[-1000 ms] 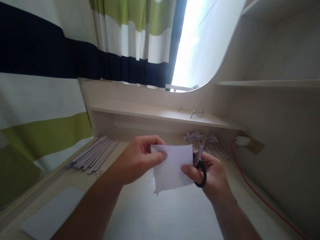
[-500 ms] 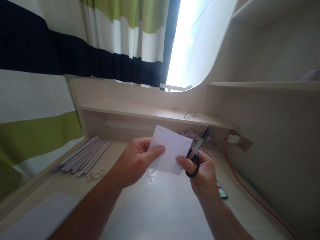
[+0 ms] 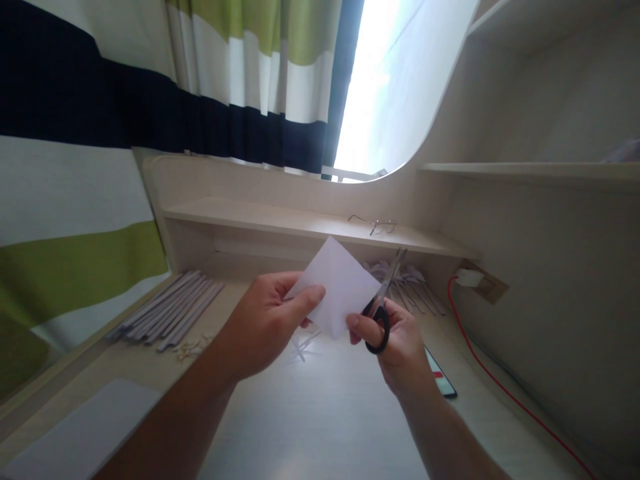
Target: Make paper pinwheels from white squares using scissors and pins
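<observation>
A small white square of paper (image 3: 336, 283) is held up over the desk, one corner pointing away from me. A faint crease runs down its middle. My left hand (image 3: 273, 320) pinches its left side, thumb on top. With its thumb at the lower right edge, my right hand (image 3: 397, 343) also touches the paper. That hand holds scissors (image 3: 383, 303) with black handles, blades pointing up and away beside the paper. Thin white paper strips (image 3: 303, 348) lie on the desk below.
Rolled paper sticks (image 3: 167, 310) lie at the left, with rubber bands (image 3: 193, 348) near them. A paper stack (image 3: 90, 427) is front left. A phone (image 3: 440, 377) lies right of my hand. Eyeglasses (image 3: 377, 225) rest on the shelf (image 3: 250, 217). A red cable (image 3: 480, 363) runs along the right.
The paper has turned so a corner now points away, and its crease shows. My right hand has shifted slightly left with the scissors, whose blades now look closer together and more upright.
</observation>
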{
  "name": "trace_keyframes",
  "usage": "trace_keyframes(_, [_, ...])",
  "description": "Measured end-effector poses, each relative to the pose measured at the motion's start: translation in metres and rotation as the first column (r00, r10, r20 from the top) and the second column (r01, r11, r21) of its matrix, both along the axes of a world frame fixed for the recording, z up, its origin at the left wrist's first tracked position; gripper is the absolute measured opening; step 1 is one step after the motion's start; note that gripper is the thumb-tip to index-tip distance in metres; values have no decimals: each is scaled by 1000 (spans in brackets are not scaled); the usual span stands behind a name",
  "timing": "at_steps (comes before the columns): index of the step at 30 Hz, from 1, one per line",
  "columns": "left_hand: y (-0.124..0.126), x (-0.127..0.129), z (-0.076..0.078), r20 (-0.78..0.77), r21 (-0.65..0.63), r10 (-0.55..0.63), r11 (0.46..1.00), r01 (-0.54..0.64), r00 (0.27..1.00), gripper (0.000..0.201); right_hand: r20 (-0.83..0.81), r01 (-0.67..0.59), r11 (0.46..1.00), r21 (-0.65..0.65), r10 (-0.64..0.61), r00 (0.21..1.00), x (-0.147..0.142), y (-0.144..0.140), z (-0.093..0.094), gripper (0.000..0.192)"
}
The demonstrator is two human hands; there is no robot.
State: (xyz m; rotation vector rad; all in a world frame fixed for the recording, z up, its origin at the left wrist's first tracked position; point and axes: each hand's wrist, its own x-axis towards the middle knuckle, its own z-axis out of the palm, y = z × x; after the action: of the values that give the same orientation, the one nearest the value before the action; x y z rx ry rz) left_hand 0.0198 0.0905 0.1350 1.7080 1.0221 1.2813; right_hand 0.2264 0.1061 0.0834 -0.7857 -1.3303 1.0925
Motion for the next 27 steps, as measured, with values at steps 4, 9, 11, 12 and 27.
trace_keyframes(4, [-3,-5,1,41,73,228,970,-230,973,34,158,-174,982,-71,183,970,5,-1,7,32])
trace_keyframes(9, [-4,-14,7,121,128,404,900,-417,907,31,318,-303,937,-172,344,884,10,-6,10,40])
trace_keyframes(11, [-4,-16,9,175,130,438,878,-461,882,28,352,-345,908,-237,411,841,9,-9,10,42])
trace_keyframes(12, [-3,-16,10,197,128,444,872,-472,874,27,365,-363,893,-268,442,819,8,-11,11,43])
trace_keyframes(27, [-3,-8,10,264,102,323,928,-359,909,27,358,-374,853,-364,499,789,-1,-18,14,43])
